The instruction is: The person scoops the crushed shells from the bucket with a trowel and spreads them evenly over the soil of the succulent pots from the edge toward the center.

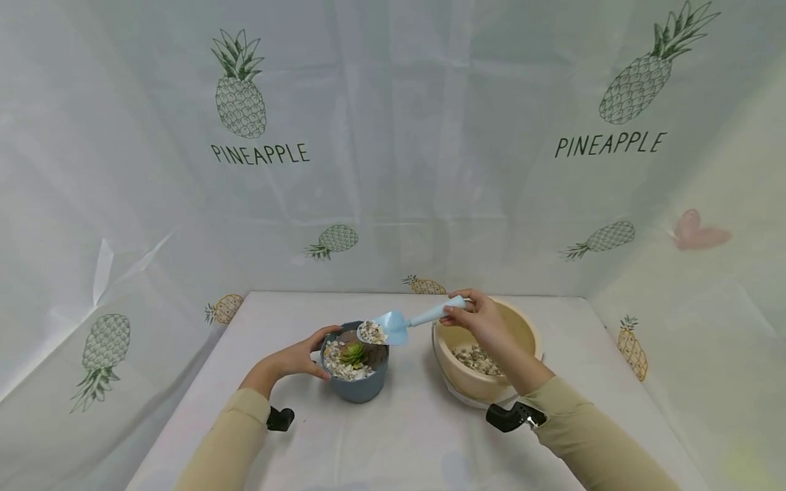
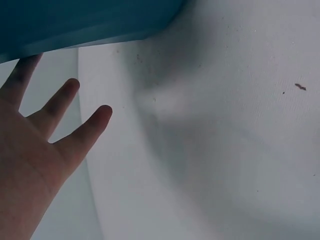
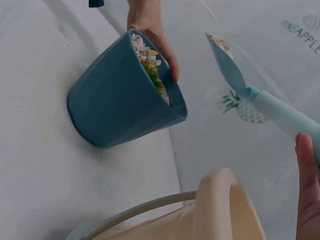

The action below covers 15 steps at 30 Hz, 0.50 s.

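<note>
A small light-blue garden trowel [image 1: 394, 327] carries pale pebbles [image 1: 372, 332] over the right part of a blue-grey flower pot [image 1: 359, 390]. My right hand [image 1: 485, 320] grips the trowel by its handle. Inside the pot, a green succulent [image 1: 353, 352] stands among white pebbles, with brown soil bare at the back and right. My left hand [image 1: 301, 354] touches the pot's left side, its thumb and index finger spread along the rim. Straight, spread fingers [image 2: 82, 137] of that hand show beneath the pot in the left wrist view.
A cream bucket [image 1: 467, 377] with a handle stands to the right, under my right forearm, with pebbles [image 1: 477, 359] at its bottom. Dark crumbs [image 2: 300, 86] lie on the white tabletop. A pineapple-printed curtain [image 1: 393, 170] rises behind and beside the table.
</note>
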{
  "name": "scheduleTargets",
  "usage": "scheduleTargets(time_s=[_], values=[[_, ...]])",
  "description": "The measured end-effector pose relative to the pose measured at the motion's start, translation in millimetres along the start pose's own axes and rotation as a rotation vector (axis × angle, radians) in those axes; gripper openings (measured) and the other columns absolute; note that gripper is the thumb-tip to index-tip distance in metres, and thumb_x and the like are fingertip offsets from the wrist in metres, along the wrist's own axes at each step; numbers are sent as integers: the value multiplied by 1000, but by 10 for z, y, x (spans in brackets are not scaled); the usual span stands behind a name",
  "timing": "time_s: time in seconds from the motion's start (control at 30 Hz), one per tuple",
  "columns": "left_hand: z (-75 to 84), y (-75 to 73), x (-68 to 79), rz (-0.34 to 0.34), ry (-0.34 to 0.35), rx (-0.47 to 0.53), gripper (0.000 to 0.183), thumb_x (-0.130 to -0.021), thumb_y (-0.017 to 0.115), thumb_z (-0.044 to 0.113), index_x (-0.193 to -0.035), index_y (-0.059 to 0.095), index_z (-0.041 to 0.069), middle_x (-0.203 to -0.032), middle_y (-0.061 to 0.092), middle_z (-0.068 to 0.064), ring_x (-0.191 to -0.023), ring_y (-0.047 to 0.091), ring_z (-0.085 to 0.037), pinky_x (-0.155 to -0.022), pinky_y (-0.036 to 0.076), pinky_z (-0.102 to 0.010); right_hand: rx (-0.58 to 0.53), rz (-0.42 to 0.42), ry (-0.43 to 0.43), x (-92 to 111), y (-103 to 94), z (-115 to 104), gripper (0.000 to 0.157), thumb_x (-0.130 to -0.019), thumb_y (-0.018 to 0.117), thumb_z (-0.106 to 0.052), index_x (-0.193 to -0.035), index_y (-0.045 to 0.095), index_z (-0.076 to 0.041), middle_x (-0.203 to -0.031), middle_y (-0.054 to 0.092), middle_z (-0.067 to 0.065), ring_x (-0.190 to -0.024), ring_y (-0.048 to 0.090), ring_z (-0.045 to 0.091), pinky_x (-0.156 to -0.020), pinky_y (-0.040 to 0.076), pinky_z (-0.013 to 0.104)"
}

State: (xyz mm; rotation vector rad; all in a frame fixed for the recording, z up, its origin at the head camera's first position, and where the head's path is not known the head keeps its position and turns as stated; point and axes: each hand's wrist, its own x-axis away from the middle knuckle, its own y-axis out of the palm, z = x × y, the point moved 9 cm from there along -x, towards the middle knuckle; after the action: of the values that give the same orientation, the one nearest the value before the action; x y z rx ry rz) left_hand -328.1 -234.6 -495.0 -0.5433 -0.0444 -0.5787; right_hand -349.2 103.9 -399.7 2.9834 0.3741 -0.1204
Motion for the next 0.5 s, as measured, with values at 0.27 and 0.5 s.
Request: scheduleTargets(time_s=[0.27, 0.5], values=[[-66, 41, 13, 61, -7, 45, 104, -76, 86, 18, -155, 19, 21, -160, 10, -21, -143, 7, -48, -105, 15, -72, 6, 35, -16, 20, -17, 35, 40, -91, 66, 0, -125, 48, 10, -97, 69, 16, -80, 71, 20, -81, 56, 35], [-34, 121, 55, 137, 4, 96, 102, -75, 87, 17, -154, 22, 16, -157, 12, -27, -142, 8, -49, -106, 12, -72, 3, 60, -25, 99, -12, 45, 39, -89, 69, 0, -122, 50, 11, -95, 69, 15, -78, 71, 20, -80, 57, 35]])
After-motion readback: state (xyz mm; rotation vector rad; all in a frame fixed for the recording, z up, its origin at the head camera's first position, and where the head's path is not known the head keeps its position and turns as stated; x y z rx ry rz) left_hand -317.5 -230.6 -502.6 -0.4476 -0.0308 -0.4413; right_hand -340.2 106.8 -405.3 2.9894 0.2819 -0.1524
